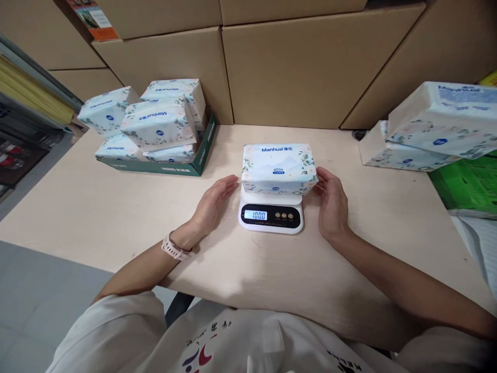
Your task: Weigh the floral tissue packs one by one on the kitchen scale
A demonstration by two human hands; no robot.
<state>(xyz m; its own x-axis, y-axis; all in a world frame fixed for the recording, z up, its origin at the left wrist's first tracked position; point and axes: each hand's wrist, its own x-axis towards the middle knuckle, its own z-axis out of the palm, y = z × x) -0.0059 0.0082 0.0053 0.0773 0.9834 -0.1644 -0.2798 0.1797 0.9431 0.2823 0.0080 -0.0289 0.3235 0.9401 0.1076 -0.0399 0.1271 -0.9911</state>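
Note:
A white tissue pack [277,168] with a leaf print rests on a small white digital kitchen scale [248,226]. The scale's lit display [256,215] shows digits that look like 100.0. My left hand [215,202] lies on its edge just left of the pack, fingers stretched out and holding nothing. On the other side, my right hand [333,204] is open, its fingertips close against the pack's right end and partly hidden there. Whether they touch the pack I cannot tell.
A green tray [200,160] at the back left holds several tissue packs [159,122]. More packs [438,122] are stacked at the back right, beside green plastic packaging [469,181]. Cardboard boxes [287,72] form a wall behind the wooden table [163,207].

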